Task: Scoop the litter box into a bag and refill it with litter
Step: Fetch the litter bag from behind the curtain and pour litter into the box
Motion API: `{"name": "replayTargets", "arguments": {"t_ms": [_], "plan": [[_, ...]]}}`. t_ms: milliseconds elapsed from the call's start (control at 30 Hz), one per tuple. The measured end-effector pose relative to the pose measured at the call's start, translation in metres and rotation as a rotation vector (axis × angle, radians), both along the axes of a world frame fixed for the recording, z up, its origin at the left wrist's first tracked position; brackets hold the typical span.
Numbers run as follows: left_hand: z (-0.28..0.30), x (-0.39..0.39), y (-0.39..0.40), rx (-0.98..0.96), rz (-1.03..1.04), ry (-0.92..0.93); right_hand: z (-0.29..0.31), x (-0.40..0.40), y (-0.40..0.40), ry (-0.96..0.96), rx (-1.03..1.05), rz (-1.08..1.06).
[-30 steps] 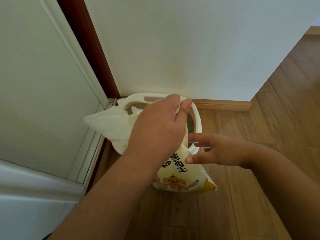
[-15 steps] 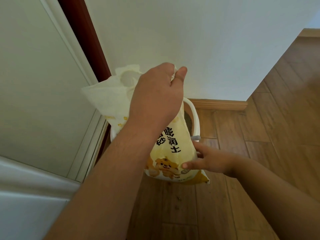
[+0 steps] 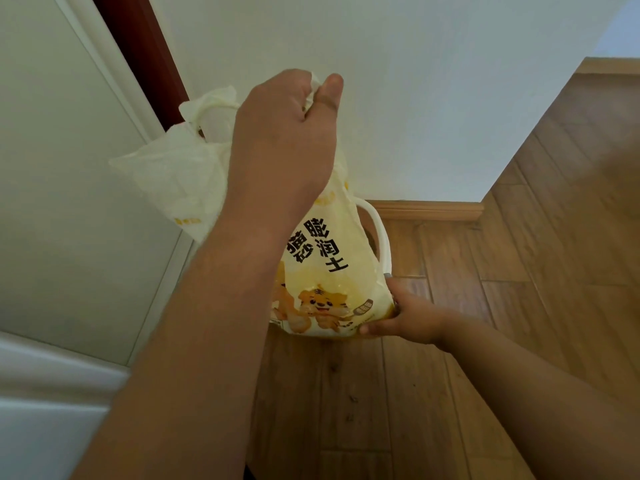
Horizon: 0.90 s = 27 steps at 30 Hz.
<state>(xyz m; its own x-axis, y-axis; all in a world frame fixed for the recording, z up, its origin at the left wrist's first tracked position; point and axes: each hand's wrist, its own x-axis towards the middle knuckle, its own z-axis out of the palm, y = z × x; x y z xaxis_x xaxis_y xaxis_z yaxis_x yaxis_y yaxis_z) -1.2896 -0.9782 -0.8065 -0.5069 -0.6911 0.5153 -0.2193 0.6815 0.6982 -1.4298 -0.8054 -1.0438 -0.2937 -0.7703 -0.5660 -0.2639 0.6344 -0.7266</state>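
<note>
The litter bag, a yellow-and-white plastic sack w/ black characters and a cartoon tiger, is held off the wood floor by both hands. Its gathered top is clamped in the left hand: fingers are curled tight round the plastic, thumb pressed against the bunched film, a scrap of which shows between thumb and forefinger. The loose upper part of the bag is seen spilling out behind and to the left of those fingers, toward the door frame.

The bag's lower right corner is supported by the right hand. Thumb is laid along the bottom edge; one fingertip is visible on the side just above it. The remaining fingers are hidden behind the bag, so their spread cannot be told. The grip reads as a pinch on the corner.

The litter box, white w/ a rounded rim, is mostly hidden behind the bag; only an arc of rim is seen, just above the right fingertips and below the left hand, approx. against the baseboard. Box contents: cannot be told.
</note>
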Motion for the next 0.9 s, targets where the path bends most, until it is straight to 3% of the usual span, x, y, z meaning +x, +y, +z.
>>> {"name": "replayTargets", "arguments": {"t_ms": [267, 500, 767, 900], "plan": [[0.001, -0.009, -0.002, -0.006, -0.019, 0.028, 0.005, 0.001, 0.001, 0.142, -0.013, 0.007], [0.002, -0.026, -0.014, 0.086, -0.02, 0.115, 0.027, -0.003, 0.003, 0.302, -0.047, -0.121], [-0.01, -0.057, -0.035, 0.185, -0.106, 0.123, 0.069, -0.031, 0.01, 0.612, 0.047, -0.225], [-0.017, -0.068, -0.047, 0.208, -0.167, 0.118, 0.077, -0.038, 0.016, 0.625, 0.093, -0.258]]}}
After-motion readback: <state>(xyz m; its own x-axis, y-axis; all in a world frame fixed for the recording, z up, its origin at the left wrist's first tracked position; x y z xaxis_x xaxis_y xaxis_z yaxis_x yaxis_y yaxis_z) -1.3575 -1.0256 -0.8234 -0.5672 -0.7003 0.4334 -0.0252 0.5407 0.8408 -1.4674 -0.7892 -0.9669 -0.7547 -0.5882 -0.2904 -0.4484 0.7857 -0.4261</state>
